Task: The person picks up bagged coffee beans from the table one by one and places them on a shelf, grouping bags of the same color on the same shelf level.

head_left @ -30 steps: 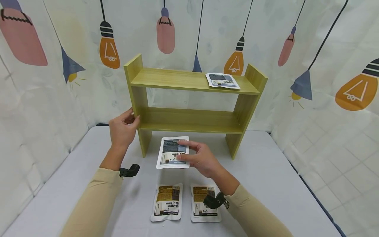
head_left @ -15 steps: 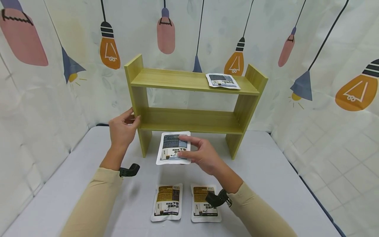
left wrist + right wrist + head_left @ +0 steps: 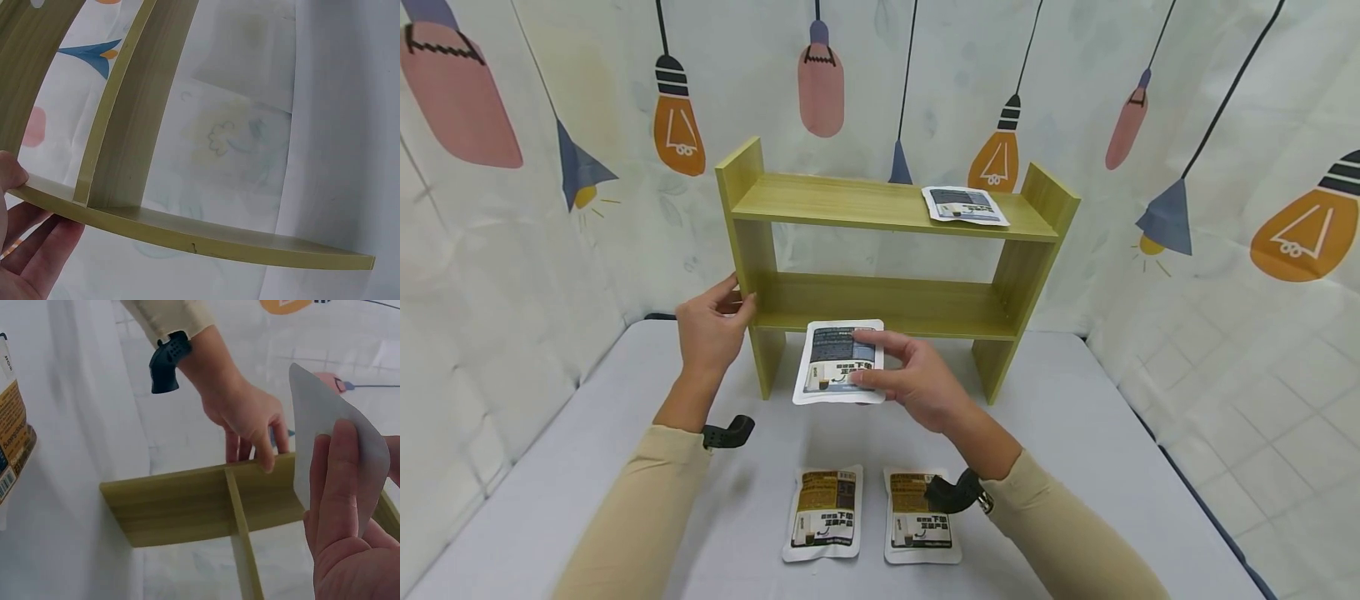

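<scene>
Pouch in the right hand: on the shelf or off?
Off: the right hand pinches the pouch in midair, in front of the wooden shelf.

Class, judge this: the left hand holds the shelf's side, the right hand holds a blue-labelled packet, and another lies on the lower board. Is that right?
Not quite: in the head view, the other packet lies on the upper board, not the lower. The left hand does hold the shelf's side, and the right hand a blue-labelled packet.

A white table (image 3: 1120,483) bears a yellow-green shelf (image 3: 880,302) at 12 o'clock, one packet (image 3: 825,517) near 7, a second packet (image 3: 922,530) near 5. Another packet (image 3: 966,207) lies atop the shelf, toward 3 o'clock.
</scene>
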A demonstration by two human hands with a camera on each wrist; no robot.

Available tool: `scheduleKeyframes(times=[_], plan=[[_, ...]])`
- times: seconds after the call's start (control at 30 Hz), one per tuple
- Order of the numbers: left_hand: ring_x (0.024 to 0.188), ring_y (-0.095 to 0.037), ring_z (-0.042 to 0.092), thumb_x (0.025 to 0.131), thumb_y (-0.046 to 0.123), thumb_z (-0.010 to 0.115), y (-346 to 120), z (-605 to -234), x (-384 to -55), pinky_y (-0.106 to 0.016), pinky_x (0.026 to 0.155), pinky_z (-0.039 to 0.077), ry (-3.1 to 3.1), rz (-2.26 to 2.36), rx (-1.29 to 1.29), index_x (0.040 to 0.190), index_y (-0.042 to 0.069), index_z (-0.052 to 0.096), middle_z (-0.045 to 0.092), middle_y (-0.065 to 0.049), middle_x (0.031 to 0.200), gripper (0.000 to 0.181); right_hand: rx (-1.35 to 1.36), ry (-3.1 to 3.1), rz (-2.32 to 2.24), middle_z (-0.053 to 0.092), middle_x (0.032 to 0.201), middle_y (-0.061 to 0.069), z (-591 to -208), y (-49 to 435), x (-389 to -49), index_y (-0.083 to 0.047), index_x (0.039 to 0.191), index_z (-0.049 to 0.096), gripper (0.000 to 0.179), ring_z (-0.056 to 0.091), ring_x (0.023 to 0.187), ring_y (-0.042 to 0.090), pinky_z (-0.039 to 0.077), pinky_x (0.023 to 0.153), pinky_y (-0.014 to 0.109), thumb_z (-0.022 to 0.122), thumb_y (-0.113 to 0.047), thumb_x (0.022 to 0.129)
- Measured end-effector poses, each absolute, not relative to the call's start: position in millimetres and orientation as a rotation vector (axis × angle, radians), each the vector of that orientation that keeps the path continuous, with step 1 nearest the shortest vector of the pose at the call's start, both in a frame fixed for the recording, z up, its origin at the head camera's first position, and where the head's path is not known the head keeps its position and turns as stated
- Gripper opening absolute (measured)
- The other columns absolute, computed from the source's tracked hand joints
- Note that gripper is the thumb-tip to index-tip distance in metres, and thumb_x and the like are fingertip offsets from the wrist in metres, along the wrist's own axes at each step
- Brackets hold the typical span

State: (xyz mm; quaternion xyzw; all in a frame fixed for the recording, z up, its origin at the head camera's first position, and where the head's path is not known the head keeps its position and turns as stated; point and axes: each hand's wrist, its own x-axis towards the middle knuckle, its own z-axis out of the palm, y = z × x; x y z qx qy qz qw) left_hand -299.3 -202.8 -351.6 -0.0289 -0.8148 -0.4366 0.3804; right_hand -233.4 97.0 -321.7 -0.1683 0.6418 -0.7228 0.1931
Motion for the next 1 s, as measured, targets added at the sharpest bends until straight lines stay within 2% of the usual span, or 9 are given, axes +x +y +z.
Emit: scheduleKeyframes(times=[0.37, 0.63, 0.83, 1.0], plan=[[0.094, -0.032, 0.077, 0.096, 0.019, 0.07, -203, -352, -299, -0.005, 0.074, 0.051, -2.076, -1.126, -0.069, 0.138, 0.015, 0.065, 0.076, -0.015, 0.118, 0.042, -0.521, 1.806, -2.076, 0.052, 0.147, 0.012, -301, 96, -232, -0.009, 0.148, 0.055, 0.062, 0.069, 0.106, 0.02, 0.061, 0.083, 0.029, 0.067, 0.011, 0.09], [0.093, -0.033, 0.077, 0.095, 0.017, 0.07, -202, -351, -300, -0.004, 0.072, 0.05, -2.08, -1.127, -0.056, 0.137, 0.014, 0.066, 0.077, -0.017, 0.114, 0.042, -0.526, 1.792, -2.118, 0.056, 0.141, 0.011, -290, 96, -232, -0.007, 0.147, 0.056, 0.062, 0.07, 0.105, 0.021, 0.062, 0.083, 0.031, 0.067, 0.012, 0.089], [0.093, -0.032, 0.077, 0.096, 0.018, 0.069, -203, -352, -300, -0.007, 0.074, 0.053, -2.087, -1.123, -0.043, 0.138, 0.016, 0.066, 0.077, -0.017, 0.113, 0.042, -0.559, 1.788, -2.145, 0.057, 0.137, 0.011, -282, 96, -233, -0.004, 0.147, 0.056, 0.061, 0.07, 0.101, 0.023, 0.064, 0.078, 0.036, 0.066, 0.014, 0.089], [0.093, -0.032, 0.077, 0.096, 0.019, 0.069, -202, -352, -300, -0.009, 0.075, 0.054, -2.084, -1.124, -0.044, 0.138, 0.015, 0.065, 0.077, -0.017, 0.113, 0.042, -0.584, 1.783, -2.162, 0.057, 0.138, 0.011, -275, 95, -234, -0.004, 0.146, 0.055, 0.061, 0.069, 0.102, 0.024, 0.064, 0.075, 0.036, 0.066, 0.013, 0.089]])
